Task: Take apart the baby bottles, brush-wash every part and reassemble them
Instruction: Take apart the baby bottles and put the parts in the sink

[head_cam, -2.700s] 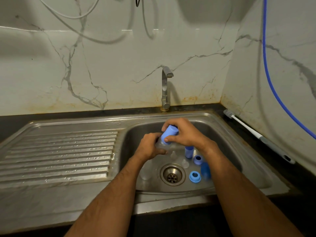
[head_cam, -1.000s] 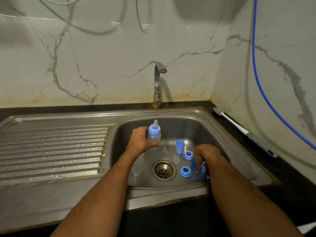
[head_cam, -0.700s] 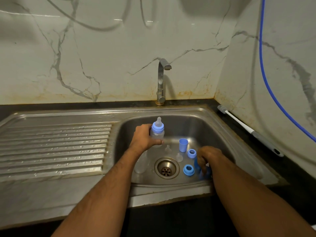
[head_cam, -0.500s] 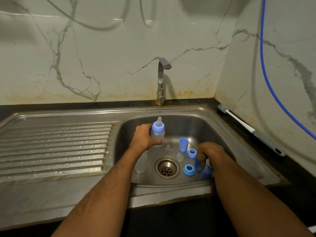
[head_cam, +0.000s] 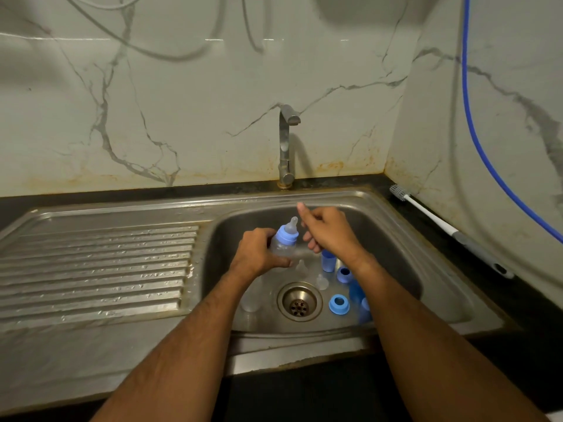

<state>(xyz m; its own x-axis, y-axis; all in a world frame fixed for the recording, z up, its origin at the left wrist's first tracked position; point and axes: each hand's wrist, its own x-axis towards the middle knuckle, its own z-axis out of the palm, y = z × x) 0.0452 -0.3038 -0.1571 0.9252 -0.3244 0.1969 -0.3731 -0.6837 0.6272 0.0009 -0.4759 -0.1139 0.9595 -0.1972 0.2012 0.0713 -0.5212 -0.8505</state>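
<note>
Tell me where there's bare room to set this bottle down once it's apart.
The ribbed drainboard left of the basin is bare, as is the basin floor at the far right wall. It is crowded right of the drain: blue rings, caps and loose teats. A clear bottle body stands left of the drain.

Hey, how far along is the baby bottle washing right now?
Done: two collars and loose teats lie apart in the sink. In hand: the left hand holds a bottle with collar and teat still on; the right hand nears its top. Left: the brush lies unused, so washing and reassembly remain.
</note>
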